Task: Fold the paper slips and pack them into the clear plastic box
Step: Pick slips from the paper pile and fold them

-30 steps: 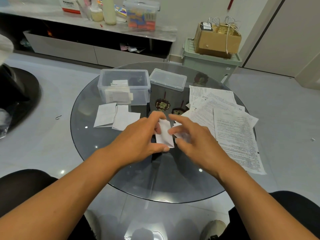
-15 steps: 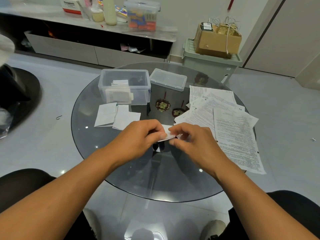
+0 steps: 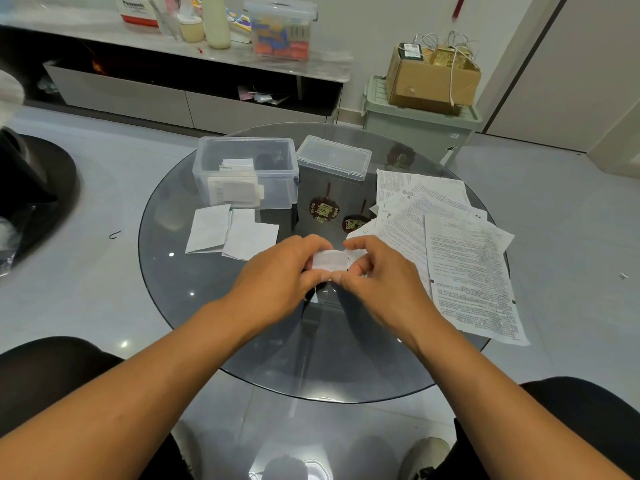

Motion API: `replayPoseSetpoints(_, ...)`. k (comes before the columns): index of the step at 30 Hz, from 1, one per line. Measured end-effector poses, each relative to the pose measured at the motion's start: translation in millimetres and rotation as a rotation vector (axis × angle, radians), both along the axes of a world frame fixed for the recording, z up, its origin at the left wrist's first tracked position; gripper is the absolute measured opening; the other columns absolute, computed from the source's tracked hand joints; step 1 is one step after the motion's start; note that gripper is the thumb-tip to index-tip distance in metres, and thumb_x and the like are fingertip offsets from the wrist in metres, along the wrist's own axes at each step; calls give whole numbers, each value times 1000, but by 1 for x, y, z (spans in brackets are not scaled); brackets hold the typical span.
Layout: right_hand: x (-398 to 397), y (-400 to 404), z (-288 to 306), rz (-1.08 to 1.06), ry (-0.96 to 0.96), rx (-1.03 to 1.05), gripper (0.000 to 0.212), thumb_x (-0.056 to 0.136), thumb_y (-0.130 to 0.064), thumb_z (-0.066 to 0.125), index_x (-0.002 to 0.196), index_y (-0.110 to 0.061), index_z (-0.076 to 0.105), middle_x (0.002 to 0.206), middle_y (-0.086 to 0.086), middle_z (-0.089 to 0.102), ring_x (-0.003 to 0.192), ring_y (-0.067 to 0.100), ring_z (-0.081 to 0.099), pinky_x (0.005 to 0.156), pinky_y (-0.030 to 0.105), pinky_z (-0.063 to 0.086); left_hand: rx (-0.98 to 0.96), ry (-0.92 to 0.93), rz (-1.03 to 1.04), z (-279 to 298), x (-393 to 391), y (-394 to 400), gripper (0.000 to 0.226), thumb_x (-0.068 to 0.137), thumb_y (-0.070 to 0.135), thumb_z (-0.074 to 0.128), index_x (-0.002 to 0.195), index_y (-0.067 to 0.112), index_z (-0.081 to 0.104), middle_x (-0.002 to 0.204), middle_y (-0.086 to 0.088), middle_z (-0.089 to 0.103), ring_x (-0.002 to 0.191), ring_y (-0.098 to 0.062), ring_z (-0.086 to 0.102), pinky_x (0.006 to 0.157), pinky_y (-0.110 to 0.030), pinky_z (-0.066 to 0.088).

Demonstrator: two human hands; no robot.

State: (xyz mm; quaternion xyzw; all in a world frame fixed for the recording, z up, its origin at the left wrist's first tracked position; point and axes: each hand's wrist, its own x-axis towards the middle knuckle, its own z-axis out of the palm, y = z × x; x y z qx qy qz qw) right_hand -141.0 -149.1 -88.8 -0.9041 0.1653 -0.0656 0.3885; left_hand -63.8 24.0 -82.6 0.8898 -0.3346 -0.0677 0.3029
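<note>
Both the left hand (image 3: 277, 275) and the right hand (image 3: 377, 278) pinch one small folded paper slip (image 3: 329, 260) above the glass counter (image 3: 180, 271), nearer the person than the clear plastic box (image 3: 277, 188) (folded slips already inside).

Bare forearms w/ no sleeves, black trousers (image 3: 52, 368) (both knees), light shoe (image 3: 427, 455).

On the bench (image 3: 207, 334), the box (image 3: 245, 174) sits far left with slips (image 3: 233, 188) inside, its lid (image 3: 333, 157) just right. 2 folded papers (image 3: 231, 232) lie before the box; loose sheets (image 3: 460, 251) spread right.
</note>
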Motion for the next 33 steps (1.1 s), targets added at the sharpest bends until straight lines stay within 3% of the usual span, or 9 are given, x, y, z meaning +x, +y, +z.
replayPoseSetpoints(4, 5, 1, 2, -25, 2, -19, 19, 89, -47, 72, 99, -32, 65, 69, -13, 62, 75, 12, 61, 90, 51, 51, -11, 58, 37, -2, 4, -4, 45, 97, 35, 64, 137, 38, 44, 86, 11, 60, 80, -9, 59, 67, -31, 46)
replayPoseSetpoints(8, 8, 4, 3, -63, 28, -25, 39, 84, -45, 79, 111, -43, 50, 84, -14, 60, 89, 16, 61, 88, 44, 51, 15, -113, 64, 0, 3, -5, 54, 92, 31, 72, 140, 35, 47, 113, 8, 54, 101, -13, 52, 80, -29, 43)
replayPoseSetpoints(12, 9, -5, 5, -28, 25, 57, 38, 84, -25, 82, 108, -35, 55, 93, -12, 59, 90, 12, 60, 86, 38, 52, 45, -254, -203, -4, -9, -7, 35, 96, 9, 61, 128, 23, 62, 124, 3, 61, 114, -19, 55, 90, -28, 45)
replayPoseSetpoints(15, 6, -11, 11, 45, 43, 65, 28, 90, -15, 74, 108, -28, 57, 99, -13, 60, 85, 9, 59, 78, 31, 55, 76, -202, -296, -8, -21, -8, 36, 104, 34, 48, 138, 24, 50, 136, 3, 55, 122, -16, 51, 101, -33, 46)
replayPoseSetpoints(19, 0, -12, 13, 50, -7, 59, 24, 96, -12, 61, 109, -32, 59, 101, -14, 62, 78, 7, 63, 78, 31, 57, 312, -241, -252, -8, -29, -8, 76, 100, 63, 18, 160, 17, 22, 167, -2, 21, 153, -17, 18, 121, -23, 6)
replayPoseSetpoints(22, -4, -10, 14, 34, -25, 75, 29, 97, -10, 55, 113, -32, 62, 101, -13, 64, 76, 8, 67, 81, 38, 60, 392, -317, -148, -9, -18, -6, 87, 94, 67, 2, 159, 13, 25, 166, -9, 24, 152, -23, 23, 124, -32, 12)
replayPoseSetpoints(27, -8, -8, 17, 44, 5, 17, 21, 100, -16, 56, 113, -29, 67, 99, -12, 64, 79, 9, 67, 83, 36, 59, 289, -353, -27, -8, 4, -16, 40, 103, 47, 46, 113, 14, 64, 119, -5, 62, 112, -26, 57, 93, -35, 42)
replayPoseSetpoints(30, -7, -7, 17, 47, 2, 36, 19, 99, -17, 58, 109, -31, 68, 99, -11, 64, 78, 9, 68, 84, 39, 60, 198, -336, 65, -14, 16, -18, 31, 103, 38, 50, 80, 17, 55, 89, -1, 56, 86, -24, 55, 68, -33, 35)
replayPoseSetpoints(33, -7, -8, 16, 57, 3, 20, 16, 100, -20, 59, 109, -30, 68, 104, -10, 64, 84, 11, 67, 87, 41, 59, 200, -357, 168, -16, 33, -12, 27, 102, 22, 51, 76, 15, 52, 82, -3, 55, 77, -26, 54, 62, -35, 35)
